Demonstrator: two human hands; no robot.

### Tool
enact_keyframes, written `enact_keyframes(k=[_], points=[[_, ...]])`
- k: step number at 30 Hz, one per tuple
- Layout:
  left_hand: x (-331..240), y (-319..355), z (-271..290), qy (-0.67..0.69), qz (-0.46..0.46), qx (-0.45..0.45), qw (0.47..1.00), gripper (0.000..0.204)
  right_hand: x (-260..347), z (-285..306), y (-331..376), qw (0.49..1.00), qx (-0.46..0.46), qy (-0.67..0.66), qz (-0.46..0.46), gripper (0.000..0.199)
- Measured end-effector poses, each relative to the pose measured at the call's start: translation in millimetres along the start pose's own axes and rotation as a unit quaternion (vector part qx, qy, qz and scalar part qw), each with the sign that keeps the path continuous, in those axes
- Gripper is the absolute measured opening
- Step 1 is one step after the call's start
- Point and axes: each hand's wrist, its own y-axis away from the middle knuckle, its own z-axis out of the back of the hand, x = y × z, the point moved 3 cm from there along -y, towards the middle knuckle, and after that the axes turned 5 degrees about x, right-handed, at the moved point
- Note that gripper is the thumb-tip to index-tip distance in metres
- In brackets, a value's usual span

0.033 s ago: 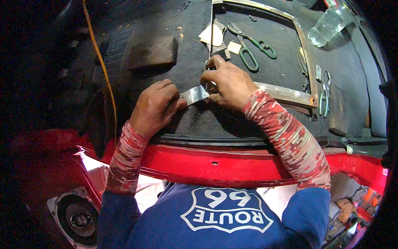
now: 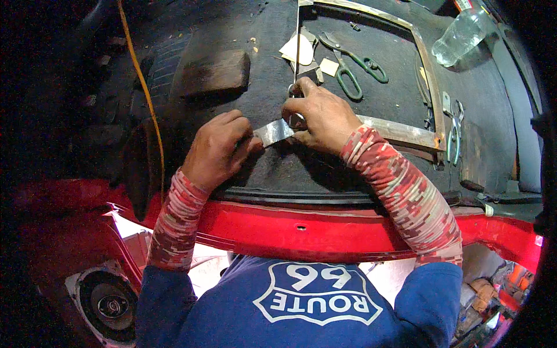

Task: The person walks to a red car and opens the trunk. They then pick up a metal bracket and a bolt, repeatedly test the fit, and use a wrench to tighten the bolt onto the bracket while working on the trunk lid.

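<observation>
A person in a dark blue shirt (image 2: 290,298) and patterned sleeves works over dark carpet (image 2: 272,168), a shiny grey strip (image 2: 274,133) drawn across the short gap between both hands; the left hand (image 2: 224,148), its fingers curled in, pinches the strip's left end between thumb and fingers; the right hand (image 2: 325,119) pinches the other end beside the near left corner of a metal frame (image 2: 400,133), where a shiny curved piece shows partly under the fingers, too covered to identify; inside the frame lie green-handled scissors (image 2: 341,53), blades apart, with cream-coloured scraps (image 2: 299,49) to their left; beyond the frame's right side rest pliers (image 2: 455,133) and, farther up, a clear plastic bottle (image 2: 458,37) on its side; a brown block (image 2: 214,72) sits above the left hand, and an orange cord (image 2: 145,90) runs down at far left; a red painted edge (image 2: 301,235) passes below the forearms, with a round speaker (image 2: 110,305) at lower left
</observation>
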Motion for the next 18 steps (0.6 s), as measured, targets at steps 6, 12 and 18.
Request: enact_keyframes(k=[6, 12, 18], points=[[-2.0, -3.3, -0.1, 0.016, -0.008, 0.008, 1.000, 0.024, -1.3, -1.4, -0.6, 1.000, 0.005, 0.017, 0.008, 0.045], [-9.7, -8.7, -3.8, 0.026, 0.003, 0.002, 1.000, 0.023, -0.8, -1.9, 5.5, 0.996, -0.051, 0.066, 0.040, 0.056], [-12.6, -9.1, -3.2, -0.038, 0.072, 0.000, 0.997, 0.027, 2.5, 15.7, 16.5, 0.981, -0.180, 0.059, 0.044, 0.061]])
